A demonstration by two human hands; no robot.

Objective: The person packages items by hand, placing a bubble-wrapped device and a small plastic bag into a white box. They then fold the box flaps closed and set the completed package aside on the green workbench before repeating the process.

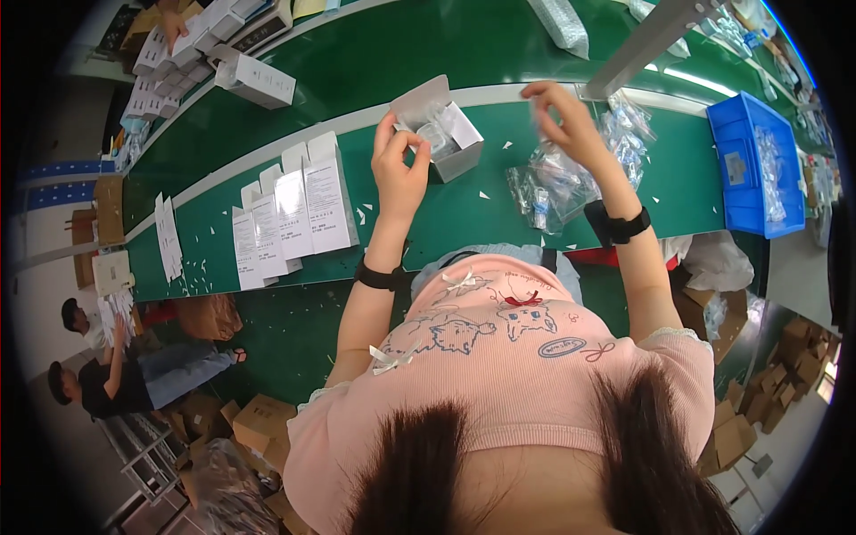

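Note:
An open white carton [459, 143] stands on the green work table [446, 214] in front of me, its flap raised. My left hand [399, 169] is at the carton's mouth, fingers pinched on a small clear-wrapped part [435, 136] that sits half inside. My right hand [563, 116] is lifted above the table to the right and grips a thin clear plastic bag [542, 114] by its top. Below it lies a heap of clear bagged parts [557, 185].
A row of closed white cartons [294, 214] stands left of my hands, with white leaflets [168, 236] further left. A blue bin [749, 165] holds more bags at the right. More cartons [254, 80] lie on the far belt. Two people [116, 374] sit at lower left among cardboard boxes [263, 419].

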